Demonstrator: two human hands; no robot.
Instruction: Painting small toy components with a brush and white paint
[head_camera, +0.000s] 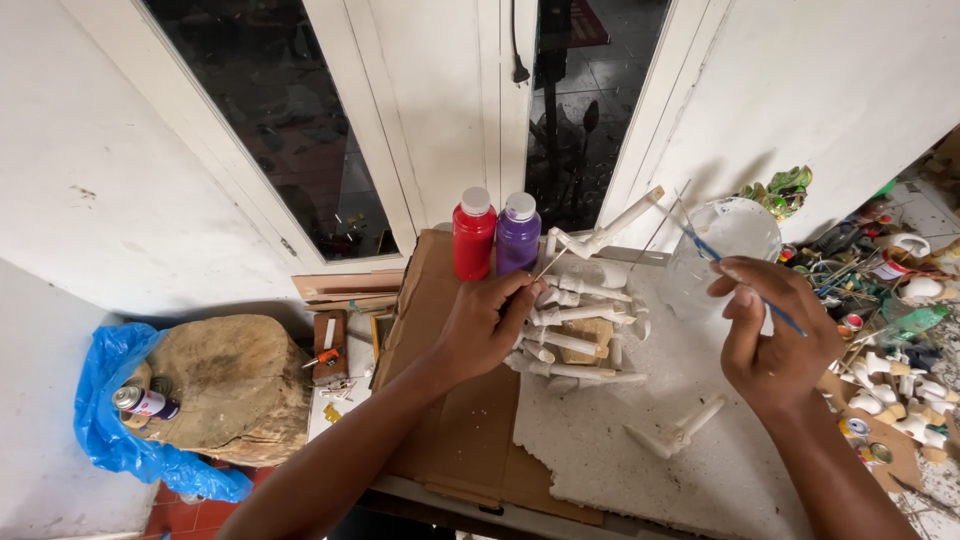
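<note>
My left hand (487, 325) grips a white carved wooden piece in a cluster of white-painted figures (580, 335) lying on a white foam sheet (620, 440). My right hand (775, 335) holds a thin blue-handled brush (715, 255), its tip reaching into a clear plastic cup (725, 245). Behind the left hand stand a red paint bottle (473, 235) and a purple paint bottle (517, 233), both with white caps. One loose white piece (675, 432) lies on the foam between my hands.
Brown cardboard (450, 440) lies under the foam. A log stump (235, 385) on a blue plastic bag (110, 420) with a spray can (145, 402) sits at left. Small painted figures and paint pots (890, 390) crowd the right. White doors with dark glass (300, 130) stand behind.
</note>
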